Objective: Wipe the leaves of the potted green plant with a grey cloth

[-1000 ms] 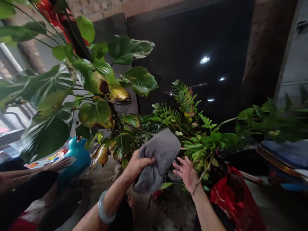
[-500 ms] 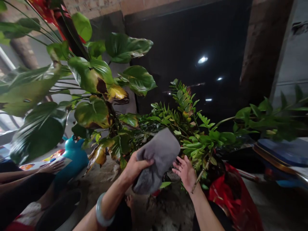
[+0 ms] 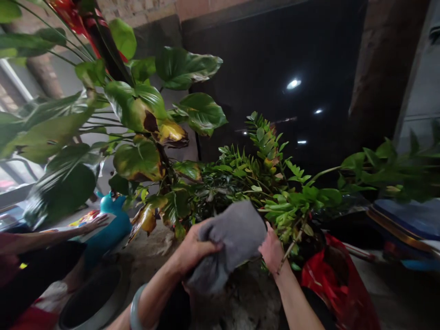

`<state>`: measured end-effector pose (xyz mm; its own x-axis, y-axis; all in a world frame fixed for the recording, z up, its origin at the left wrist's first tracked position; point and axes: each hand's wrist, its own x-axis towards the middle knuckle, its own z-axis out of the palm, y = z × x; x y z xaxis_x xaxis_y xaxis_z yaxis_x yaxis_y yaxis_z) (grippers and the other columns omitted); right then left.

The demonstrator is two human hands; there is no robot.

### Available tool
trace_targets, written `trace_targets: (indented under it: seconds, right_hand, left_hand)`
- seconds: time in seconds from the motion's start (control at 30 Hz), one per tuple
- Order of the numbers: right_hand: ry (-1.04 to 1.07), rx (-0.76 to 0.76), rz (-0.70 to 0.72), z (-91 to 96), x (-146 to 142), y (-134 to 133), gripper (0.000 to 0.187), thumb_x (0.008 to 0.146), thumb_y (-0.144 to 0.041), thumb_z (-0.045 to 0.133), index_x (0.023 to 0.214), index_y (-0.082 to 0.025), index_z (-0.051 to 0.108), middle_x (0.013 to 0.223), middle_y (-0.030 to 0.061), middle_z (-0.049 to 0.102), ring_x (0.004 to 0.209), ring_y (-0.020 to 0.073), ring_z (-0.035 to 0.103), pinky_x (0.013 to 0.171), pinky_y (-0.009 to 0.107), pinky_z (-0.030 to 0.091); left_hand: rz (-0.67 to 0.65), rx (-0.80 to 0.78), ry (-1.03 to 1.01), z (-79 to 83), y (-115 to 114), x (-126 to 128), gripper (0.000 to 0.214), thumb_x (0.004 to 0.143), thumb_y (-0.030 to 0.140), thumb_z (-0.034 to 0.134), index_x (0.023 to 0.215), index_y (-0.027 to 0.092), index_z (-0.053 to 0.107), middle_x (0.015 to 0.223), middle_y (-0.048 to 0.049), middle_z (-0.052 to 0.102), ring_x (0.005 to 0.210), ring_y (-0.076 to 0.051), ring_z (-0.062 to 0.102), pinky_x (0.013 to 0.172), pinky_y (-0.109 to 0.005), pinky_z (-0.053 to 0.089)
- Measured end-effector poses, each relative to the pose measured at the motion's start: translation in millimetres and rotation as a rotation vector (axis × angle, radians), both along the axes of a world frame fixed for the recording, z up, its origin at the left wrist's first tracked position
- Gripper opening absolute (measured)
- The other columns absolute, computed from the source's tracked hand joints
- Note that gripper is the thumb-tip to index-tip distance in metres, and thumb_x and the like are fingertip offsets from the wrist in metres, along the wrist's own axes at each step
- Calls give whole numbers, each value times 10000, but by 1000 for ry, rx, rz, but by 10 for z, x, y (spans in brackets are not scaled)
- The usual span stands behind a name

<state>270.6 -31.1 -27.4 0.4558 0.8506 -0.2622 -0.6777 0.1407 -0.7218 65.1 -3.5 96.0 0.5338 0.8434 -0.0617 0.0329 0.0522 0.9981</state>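
Observation:
A grey cloth (image 3: pixel 233 238) hangs folded and crumpled in front of me, with my left hand (image 3: pixel 197 250) closed on its left side, thumb on top. At the cloth's right edge is my right hand (image 3: pixel 272 250), its fingers curled in and partly hidden behind the cloth. What those fingers hold, if anything, does not show. A thin stem (image 3: pixel 292 247) crosses in front of my right wrist. Close behind both hands grows a leafy green plant (image 3: pixel 285 208) with many small leaves.
On the left stands a tall plant with big, partly browned leaves (image 3: pixel 137 158). A co-worker's hand (image 3: pixel 94 224) rests by a blue animal-shaped figure (image 3: pixel 115 220). A dark round tub (image 3: pixel 91 298) sits lower left, a red plastic bag (image 3: pixel 338 284) lower right. Behind is a glossy black panel (image 3: pixel 247 68).
My right hand has gone from open and spread to curled in at the cloth's right edge. The cloth has dropped slightly and tilted. The co-worker's hand has moved a little along the blue figure.

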Motion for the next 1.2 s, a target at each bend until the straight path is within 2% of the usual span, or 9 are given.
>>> trace_targets:
  seconds: [0.13, 0.33, 0.43, 0.57, 0.67, 0.8, 0.9, 1.07, 1.2]
  right_hand:
    - [20, -34, 15, 52, -41, -7, 397, 619, -557, 633, 835, -226, 664, 969, 76, 690, 905, 262, 616, 620, 341, 480]
    - [29, -47, 27, 45, -31, -16, 353, 625, -532, 641, 811, -233, 667, 877, 66, 695, 881, 263, 625, 622, 344, 486]
    - [24, -56, 53, 21, -16, -10, 387, 635, -559, 619, 817, -222, 677, 878, 78, 701, 913, 270, 616, 641, 350, 483]
    - [18, -10, 21, 1, -39, 1, 402, 621, -563, 627, 847, -232, 664, 1005, 73, 685, 932, 273, 607, 677, 379, 487]
    - [10, 35, -13, -5, -74, 2, 377, 609, -532, 655, 851, -243, 653, 1071, 68, 665, 916, 271, 612, 670, 384, 493]
    - [6, 41, -43, -5, -87, -4, 347, 591, -499, 688, 840, -261, 650, 1075, 52, 671, 835, 243, 630, 627, 372, 506]
    - [30, 22, -44, -7, -79, -1, 333, 590, -485, 698, 825, -250, 667, 999, 50, 700, 785, 217, 638, 594, 339, 515]
    - [6, 16, -93, -58, -100, 27, 325, 503, -361, 782, 764, -199, 677, 682, 28, 694, 615, 177, 624, 546, 296, 506]
    - [-20, 7, -114, -102, -126, 46, 349, 414, -258, 823, 722, -195, 671, 548, -16, 638, 508, 136, 586, 521, 275, 506]
  left_hand:
    - [167, 64, -73, 65, 231, 122, 352, 473, 221, 741, 814, 151, 691, 713, 0, 698, 657, -182, 617, 631, -267, 495]
    - [-153, 86, 298, -461, 55, -104, 373, 479, 58, 587, 796, 177, 743, 675, 42, 696, 686, -181, 587, 620, -226, 455]
    - [-172, 44, 225, -277, -17, -246, 414, 474, 89, 649, 866, 183, 742, 735, 44, 701, 730, -176, 593, 655, -218, 464]
    - [79, 168, 66, 99, 144, -190, 435, 489, 180, 730, 924, 160, 719, 771, 9, 701, 731, -186, 610, 671, -243, 483]
    - [201, 177, 21, 6, 252, -105, 423, 497, 175, 704, 919, 144, 708, 757, -3, 703, 732, -201, 623, 686, -273, 491]
    - [-66, 140, 225, -365, 107, -196, 460, 480, 39, 604, 900, 174, 737, 773, 28, 713, 776, -190, 616, 701, -234, 461]
    - [-235, 94, 267, -343, -45, -342, 466, 518, 50, 632, 940, 213, 741, 844, 42, 725, 841, -196, 621, 741, -229, 457]
    - [160, 213, 22, 77, 102, -257, 516, 491, 176, 756, 1005, 176, 702, 873, -2, 727, 847, -222, 641, 773, -271, 488]
    - [192, 189, 17, -87, 222, -59, 471, 494, 158, 704, 965, 154, 702, 790, 1, 717, 764, -206, 631, 718, -270, 492]
